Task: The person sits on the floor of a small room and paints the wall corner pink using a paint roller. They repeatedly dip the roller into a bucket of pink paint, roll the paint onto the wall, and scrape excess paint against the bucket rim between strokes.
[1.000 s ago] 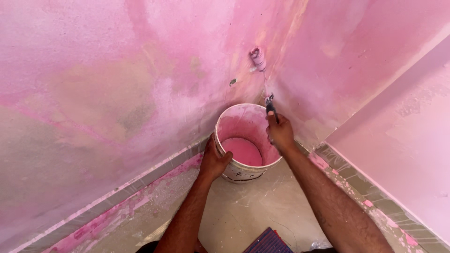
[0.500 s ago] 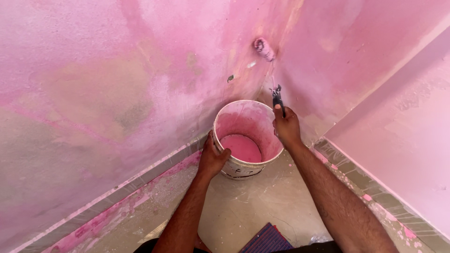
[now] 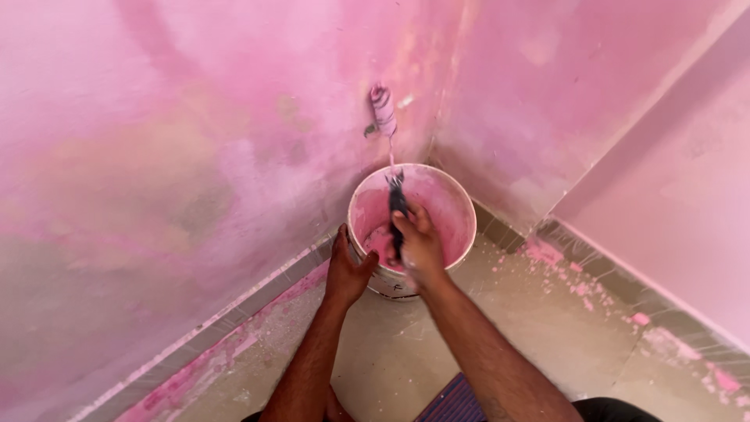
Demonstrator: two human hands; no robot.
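Paint bucket (image 3: 453, 205), white and coated pink inside, stands on the floor (image 3: 391, 352) in the wall corner. My left hand (image 3: 346, 270) clasps its rim; my right hand (image 3: 419, 244) grips a roller handle (image 3: 398, 205), small roller (image 3: 383, 109) raised against the pink wall (image 3: 195, 156).

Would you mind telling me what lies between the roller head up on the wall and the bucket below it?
In the head view, only painted pink wall and the roller's thin shaft lie between the roller head and the bucket.
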